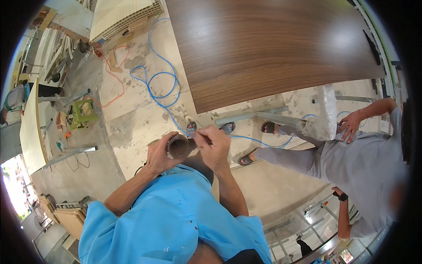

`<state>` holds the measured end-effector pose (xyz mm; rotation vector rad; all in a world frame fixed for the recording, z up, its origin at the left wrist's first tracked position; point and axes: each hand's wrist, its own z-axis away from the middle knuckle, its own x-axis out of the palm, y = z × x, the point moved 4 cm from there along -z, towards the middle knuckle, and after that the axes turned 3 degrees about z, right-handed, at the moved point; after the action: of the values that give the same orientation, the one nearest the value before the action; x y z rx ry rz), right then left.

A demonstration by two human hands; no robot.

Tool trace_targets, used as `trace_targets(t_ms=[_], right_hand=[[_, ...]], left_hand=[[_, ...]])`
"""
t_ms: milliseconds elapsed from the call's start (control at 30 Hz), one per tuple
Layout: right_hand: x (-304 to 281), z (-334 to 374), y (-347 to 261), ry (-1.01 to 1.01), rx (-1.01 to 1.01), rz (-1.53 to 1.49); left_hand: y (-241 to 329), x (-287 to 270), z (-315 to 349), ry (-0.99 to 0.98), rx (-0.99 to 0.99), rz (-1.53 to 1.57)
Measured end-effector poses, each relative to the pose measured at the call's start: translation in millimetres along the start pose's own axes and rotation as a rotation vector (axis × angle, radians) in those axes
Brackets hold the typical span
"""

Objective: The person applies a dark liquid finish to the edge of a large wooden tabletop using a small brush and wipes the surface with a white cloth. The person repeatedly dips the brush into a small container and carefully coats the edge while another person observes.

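Note:
My left hand [158, 154] is closed around a short, round brown roll [178, 147], held in front of my body with its open end facing up; it looks hollow, and its exact kind does not show. Just right of it, my right hand [214, 147] has its fingers pinched together near the roll's rim. Whatever lies between those fingertips is too small to name. Beyond both hands stands a large panel with a dark brown wood-grain surface [272, 48].
A person in grey [351, 163] stands at the right, one hand at the hip, beside a plastic-wrapped bundle [326, 114]. A blue hose [176, 79] loops over the floor. Metal supports [250, 116] sit under the panel. At left are a green stool [83, 114] and a pale board [33, 127].

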<state>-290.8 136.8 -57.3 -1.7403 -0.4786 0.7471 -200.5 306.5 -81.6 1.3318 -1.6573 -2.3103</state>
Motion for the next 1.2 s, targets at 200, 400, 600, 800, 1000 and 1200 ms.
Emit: trace_targets(t_ms=[200,400,600,800,1000,1200], right_hand=[[-4,10,18,0.125,0.176,0.037],[-8,21,16,-0.042,0.267,0.384],[-52,28,24,0.392,0.483,-0.16],[-25,78,60,0.277,0.416,-0.581],[31,111,71,0.092,0.622,-1.251],[5,99,66,0.112,0.57,-1.394]], left_hand=[[-10,-2,2,0.027,0.07,-0.018],[-27,18,0,-0.131,-0.124,0.128],[10,11,-16,0.014,0.128,0.176],[81,4,-25,0.0,0.329,0.359],[133,21,-43,-0.025,0.44,0.233],[155,40,-51,-0.063,0.414,0.159]])
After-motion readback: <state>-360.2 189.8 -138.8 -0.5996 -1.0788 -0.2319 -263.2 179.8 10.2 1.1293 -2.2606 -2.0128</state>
